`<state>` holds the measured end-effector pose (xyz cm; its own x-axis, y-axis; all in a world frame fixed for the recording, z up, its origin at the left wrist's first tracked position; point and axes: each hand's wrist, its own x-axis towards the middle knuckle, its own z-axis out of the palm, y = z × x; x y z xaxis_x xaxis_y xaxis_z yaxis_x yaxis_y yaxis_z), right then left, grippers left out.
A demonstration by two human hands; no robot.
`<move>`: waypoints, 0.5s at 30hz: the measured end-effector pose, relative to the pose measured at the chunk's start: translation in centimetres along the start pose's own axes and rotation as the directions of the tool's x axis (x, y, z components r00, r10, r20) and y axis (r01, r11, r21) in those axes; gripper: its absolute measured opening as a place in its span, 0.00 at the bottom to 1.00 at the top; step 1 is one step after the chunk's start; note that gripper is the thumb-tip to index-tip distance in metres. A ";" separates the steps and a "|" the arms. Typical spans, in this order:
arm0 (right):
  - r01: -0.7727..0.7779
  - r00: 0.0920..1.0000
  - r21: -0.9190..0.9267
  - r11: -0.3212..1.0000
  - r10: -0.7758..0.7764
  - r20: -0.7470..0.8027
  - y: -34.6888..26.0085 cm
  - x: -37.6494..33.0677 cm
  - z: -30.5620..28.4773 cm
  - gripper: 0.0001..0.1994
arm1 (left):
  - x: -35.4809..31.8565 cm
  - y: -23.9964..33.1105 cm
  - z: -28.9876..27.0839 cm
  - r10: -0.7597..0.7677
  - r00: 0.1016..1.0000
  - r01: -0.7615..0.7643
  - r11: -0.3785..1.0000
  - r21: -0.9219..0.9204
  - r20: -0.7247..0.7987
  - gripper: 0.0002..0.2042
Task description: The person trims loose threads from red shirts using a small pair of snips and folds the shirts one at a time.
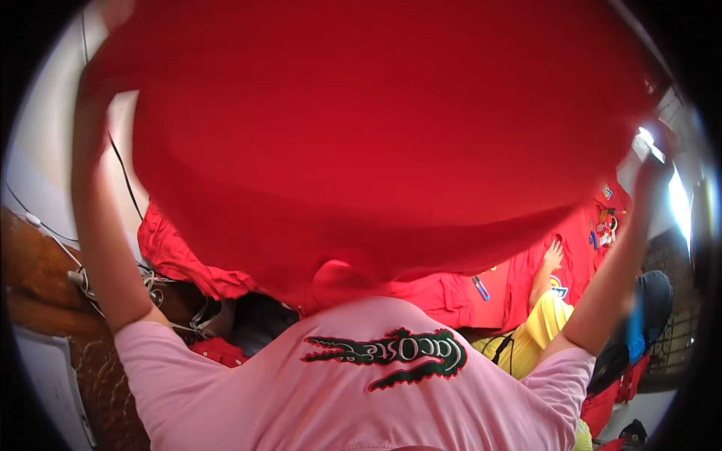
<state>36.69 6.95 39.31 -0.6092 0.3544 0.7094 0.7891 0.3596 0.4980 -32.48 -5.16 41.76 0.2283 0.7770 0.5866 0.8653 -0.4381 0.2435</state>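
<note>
- Paper [53,383]: pale sheet at the far left, in a darker border; any writing on it is too faint to read.
- Left hand [98,64]: raised at the cloth's upper left edge, blurred and dark; I cannot tell how far its fingers are bent or how firm its hold is.
- Red garments [180,248]: crumpled below the cloth, right of the left arm.
- Red cloth [376,135]: lifted between the two raised arms, filling the upper view; blurred, with its lower edge hanging in front of the chest.
- Pink shirt [338,413]: the wearer's own, with a green crocodile emblem, outlined in red and carrying pale lettering, upside down from here.
- Snips [481,289]: blue, on red fabric.
- Co-worker's hand [554,255]: laid on red fabric, fingers extended, below a yellow sleeve [553,316].
- Emblem [558,287]: blue and yellow, lettered, on the fabric near that sleeve.
- Right hand [660,146]: raised at the cloth's right edge, beside a small white piece [644,141]; its grip is too blurred to tell.
</note>
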 end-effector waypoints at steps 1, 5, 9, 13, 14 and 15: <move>0.036 0.999 -0.016 0.999 -0.036 0.013 -0.2 0.4 1.8 0.12 | 2.1 -2.6 4.3 -0.068 0.978 0.082 0.995 -0.064 0.199 0.20; -0.025 0.997 -0.301 0.953 0.003 -0.072 -2.4 2.2 6.4 0.14 | 2.9 -8.9 8.1 -0.026 0.993 0.091 0.808 0.582 -0.119 0.19; -0.246 0.927 -0.429 0.869 0.081 -0.366 0.1 -0.1 -0.4 0.23 | -0.8 -9.7 4.7 0.217 0.907 0.162 0.609 0.776 -0.360 0.21; -0.341 0.897 -0.377 0.861 0.179 -0.404 -7.6 -4.7 -2.4 0.17 | -7.4 -4.5 9.6 -0.010 0.834 0.274 0.875 0.399 -0.552 0.23; -0.364 0.899 -0.293 0.884 0.251 -0.358 -9.8 -7.4 0.0 0.15 | -10.0 -3.5 11.6 -0.073 0.855 0.308 0.867 0.391 -0.514 0.23; -0.374 0.908 -0.248 0.894 0.297 -0.296 -11.9 -9.6 0.9 0.13 | -12.3 -3.1 14.6 -0.173 0.896 0.324 0.885 0.335 -0.410 0.23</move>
<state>33.12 0.08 26.13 -0.2950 0.1730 0.9397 0.9525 -0.0248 0.3036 -31.42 -6.76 22.47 -0.1280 0.5864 0.7998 0.9890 0.0155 0.1469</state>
